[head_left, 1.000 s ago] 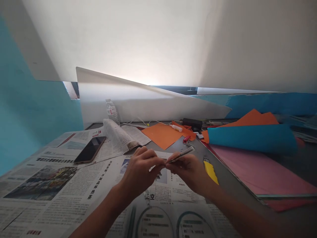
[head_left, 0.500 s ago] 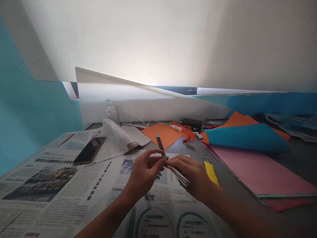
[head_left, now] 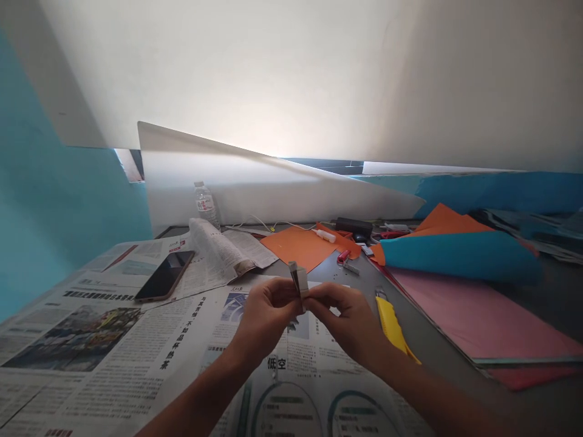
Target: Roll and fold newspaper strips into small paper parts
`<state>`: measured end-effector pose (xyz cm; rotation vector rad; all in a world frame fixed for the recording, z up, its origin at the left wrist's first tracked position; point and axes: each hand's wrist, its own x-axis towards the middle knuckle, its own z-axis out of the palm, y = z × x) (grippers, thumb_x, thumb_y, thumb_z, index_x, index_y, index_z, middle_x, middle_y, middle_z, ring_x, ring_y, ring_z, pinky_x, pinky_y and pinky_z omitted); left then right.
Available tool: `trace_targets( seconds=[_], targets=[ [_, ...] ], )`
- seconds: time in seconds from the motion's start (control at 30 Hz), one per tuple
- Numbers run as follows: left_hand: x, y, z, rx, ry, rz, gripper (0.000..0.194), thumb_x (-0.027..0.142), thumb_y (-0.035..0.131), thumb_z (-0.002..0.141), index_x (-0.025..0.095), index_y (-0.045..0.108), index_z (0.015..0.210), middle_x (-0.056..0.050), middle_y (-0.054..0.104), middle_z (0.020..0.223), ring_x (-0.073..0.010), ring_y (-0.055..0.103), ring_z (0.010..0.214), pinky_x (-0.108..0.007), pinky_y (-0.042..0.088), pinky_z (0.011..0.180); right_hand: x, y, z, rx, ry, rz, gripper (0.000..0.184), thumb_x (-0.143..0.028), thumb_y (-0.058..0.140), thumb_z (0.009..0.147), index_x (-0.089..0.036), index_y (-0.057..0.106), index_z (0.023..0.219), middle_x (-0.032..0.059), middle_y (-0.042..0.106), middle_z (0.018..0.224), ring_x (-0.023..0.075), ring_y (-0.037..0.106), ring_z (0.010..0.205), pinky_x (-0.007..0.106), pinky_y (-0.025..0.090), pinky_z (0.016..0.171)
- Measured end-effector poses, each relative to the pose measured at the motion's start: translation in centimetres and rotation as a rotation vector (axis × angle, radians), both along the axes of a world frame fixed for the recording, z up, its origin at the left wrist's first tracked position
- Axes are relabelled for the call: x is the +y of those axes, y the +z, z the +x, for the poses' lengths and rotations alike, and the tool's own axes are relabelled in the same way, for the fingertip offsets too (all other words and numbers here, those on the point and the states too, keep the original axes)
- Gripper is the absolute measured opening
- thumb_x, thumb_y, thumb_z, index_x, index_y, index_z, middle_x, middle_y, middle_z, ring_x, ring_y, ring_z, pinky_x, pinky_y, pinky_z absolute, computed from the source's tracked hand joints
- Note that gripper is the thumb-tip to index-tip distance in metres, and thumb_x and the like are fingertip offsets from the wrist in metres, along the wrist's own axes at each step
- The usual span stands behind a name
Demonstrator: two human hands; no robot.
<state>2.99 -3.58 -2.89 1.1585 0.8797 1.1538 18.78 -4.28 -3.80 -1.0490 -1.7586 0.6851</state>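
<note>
Taken from 1 camera worn on the head, above and behind the left hand and the right hand. Faces forward and down, near to the newspaper, farther from the bottle at the back.

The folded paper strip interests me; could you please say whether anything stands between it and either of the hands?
Nothing visible does: the left hand and right hand both pinch the folded paper strip near its lower end. The yellow utility knife lies off to the right.
</note>
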Motion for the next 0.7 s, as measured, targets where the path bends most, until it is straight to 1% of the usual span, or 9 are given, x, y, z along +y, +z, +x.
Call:
trace_targets(
  seconds=[0.07, 0.13, 0.27, 0.37, 0.47, 0.57, 0.7],
  targets=[
    [-0.1, 0.0, 0.0, -0.034, -0.046, -0.025, 0.041, 0.033, 0.085, 0.062, 0.012, 0.071, 0.095, -0.012, 0.075, 0.091, -0.0257, 0.069, 0.090, -0.031, 0.053, 0.076, 0.1, 0.0, -0.1, 0.083, 0.001, -0.085, 0.010, -0.027, 0.064, 0.082, -0.021, 0.073, 0.083, 0.0016, 0.072, 0.073, 0.0157, 0.065, 0.066, 0.025, 0.049, 0.059],
    [-0.2, -0.1, 0.0, -0.042, -0.065, -0.034, 0.039, 0.033, 0.082, 0.067, 0.013, 0.072, 0.099, -0.012, 0.075, 0.095, -0.0247, 0.069, 0.092, -0.032, 0.053, 0.078, 0.3, 0.0, 0.0, 0.129, 0.018, -0.151, 0.012, -0.031, 0.066, 0.080, -0.020, 0.071, 0.079, 0.0019, 0.071, 0.071, 0.0157, 0.064, 0.065, 0.026, 0.049, 0.059],
    [-0.2, 0.2, 0.1, 0.009, -0.033, 0.017, 0.030, 0.032, 0.081, 0.068, 0.015, 0.075, 0.093, -0.009, 0.076, 0.089, -0.0204, 0.069, 0.080, -0.033, 0.054, 0.079, 0.9, -0.1, 0.3, 0.199, 0.076, -0.314, 0.024, -0.040, 0.069, 0.078, -0.018, 0.064, 0.069, -0.0014, 0.062, 0.057, 0.0122, 0.055, 0.052, 0.023, 0.040, 0.047],
    [-0.3, 0.4, 0.2, 0.009, -0.042, 0.043, 0.026, 0.033, 0.079, 0.070, 0.016, 0.077, 0.090, -0.007, 0.076, 0.085, -0.0189, 0.069, 0.076, -0.032, 0.054, 0.078, 1.2, -0.1, 0.4, 0.239, 0.083, -0.397, 0.030, -0.045, 0.073, 0.073, -0.018, 0.061, 0.066, -0.0043, 0.054, 0.052, 0.0100, 0.047, 0.047, 0.022, 0.035, 0.044],
    [-0.5, 0.4, 0.1, 0.012, -0.045, 0.074, 0.023, 0.033, 0.074, 0.075, 0.017, 0.078, 0.091, -0.007, 0.076, 0.085, -0.0192, 0.069, 0.078, -0.031, 0.055, 0.077, 1.2, 0.0, 0.4, 0.257, 0.090, -0.435, 0.034, -0.048, 0.074, 0.072, -0.018, 0.060, 0.066, -0.0052, 0.052, 0.052, 0.0091, 0.045, 0.048, 0.021, 0.034, 0.045],
    [-0.4, 0.0, 0.0, 0.072, -0.043, 0.129, 0.020, 0.031, 0.073, 0.078, 0.019, 0.078, 0.093, -0.005, 0.076, 0.084, -0.0180, 0.067, 0.078, -0.027, 0.054, 0.073, 1.1, 0.1, 0.4, 0.242, 0.098, -0.451, 0.036, -0.049, 0.075, 0.072, -0.017, 0.060, 0.066, -0.0056, 0.051, 0.052, 0.0084, 0.042, 0.048, 0.021, 0.032, 0.045],
    [-0.3, -0.4, -0.1, 0.131, -0.034, 0.155, 0.021, 0.034, 0.071, 0.081, 0.020, 0.078, 0.095, -0.004, 0.074, 0.079, -0.0159, 0.064, 0.072, -0.025, 0.052, 0.066, 1.1, 0.0, 0.3, 0.241, 0.067, -0.459, 0.040, -0.053, 0.077, 0.068, -0.017, 0.061, 0.065, -0.0053, 0.051, 0.052, 0.0082, 0.040, 0.048, 0.021, 0.030, 0.044]
  ],
)
